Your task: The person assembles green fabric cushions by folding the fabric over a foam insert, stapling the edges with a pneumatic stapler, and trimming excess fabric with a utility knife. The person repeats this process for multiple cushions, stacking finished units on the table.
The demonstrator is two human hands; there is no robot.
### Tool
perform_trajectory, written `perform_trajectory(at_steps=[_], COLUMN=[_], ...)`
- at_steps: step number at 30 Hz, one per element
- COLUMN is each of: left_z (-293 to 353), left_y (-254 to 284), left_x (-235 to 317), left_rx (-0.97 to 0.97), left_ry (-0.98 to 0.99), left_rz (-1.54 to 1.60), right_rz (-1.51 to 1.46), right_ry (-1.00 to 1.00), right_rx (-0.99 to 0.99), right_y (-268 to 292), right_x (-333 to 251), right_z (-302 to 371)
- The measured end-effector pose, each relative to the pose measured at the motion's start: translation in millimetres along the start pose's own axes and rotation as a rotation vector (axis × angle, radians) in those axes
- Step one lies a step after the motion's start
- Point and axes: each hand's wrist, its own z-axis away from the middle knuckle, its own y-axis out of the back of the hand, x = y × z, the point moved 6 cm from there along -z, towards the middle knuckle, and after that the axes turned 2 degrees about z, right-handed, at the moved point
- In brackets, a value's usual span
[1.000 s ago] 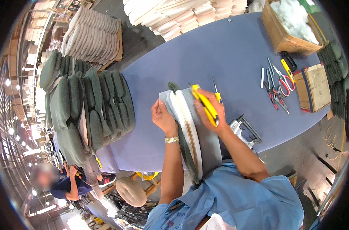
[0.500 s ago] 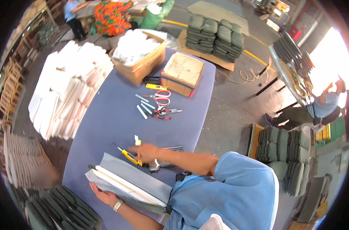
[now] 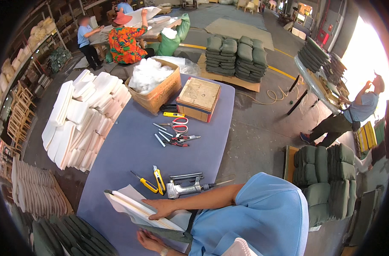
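A long, narrow cushion point(image 3: 134, 205) with white padding, a thin tan line along it, pale grey cloth spread at its sides and a dark green underside lies at the table's near edge. My right hand point(image 3: 162, 208) grips across its top, fingers on the far side and thumb on the near. Just below its near edge is my left hand point(image 3: 151, 241), fingers loosely apart, partly in shadow. Beyond the cushion lie a yellow-handled screwdriver point(image 3: 148, 185), a yellow utility knife point(image 3: 159, 179) and a silver air stapler point(image 3: 182, 187) with its hose.
Farther up the blue table point(image 3: 130, 149) are red-handled scissors point(image 3: 179, 124), pliers point(image 3: 181, 139), pale sticks, a wooden-topped box point(image 3: 198, 96) and a carton point(image 3: 158, 96) of white stuffing. White foam pads point(image 3: 81, 119) and green cushions point(image 3: 322, 183) are stacked around. Other people work beyond.
My right hand has left the utility knife, now lying beside the screwdriver, and come down onto the cushion. My left hand has slid toward me along the cushion's near side. The view has tilted up.
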Motion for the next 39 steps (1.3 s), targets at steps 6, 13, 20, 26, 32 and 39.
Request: perform_trajectory(at_steps=[6, 13, 20, 26, 32, 39], left_z=[52.7, 123.1, 274.9, 266.6, 213.9, 182.5], left_y=[132.5, 181.0, 189.5, 245.4, 436.7, 309.9], left_x=[-105.2, -198.6, -250.9, -299.2, -153.1, -11.8], left_rx=[0.350, 0.278, 0.418, 0.691, 1.333, 1.115], left_ry=[0.275, 0.439, 0.331, 0.754, 0.337, -0.126], left_rz=[-0.264, -0.595, -1.040, -0.429, -0.255, -0.272], right_rz=[0.055, 0.229, -0.146, -0.324, -0.317, -0.275], right_ry=[-0.079, -0.062, -0.033, -0.165, -0.138, -0.044], right_rx=[0.078, 0.172, 0.221, 0.137, -0.016, -0.016], right_y=[2.5, -15.2, 17.4, 24.1, 16.2, -6.1], right_x=[-23.3, -0.5, 9.1, 33.6, 20.3, -5.6], right_z=[13.1, -19.0, -11.9, -18.1, -19.0, -7.9])
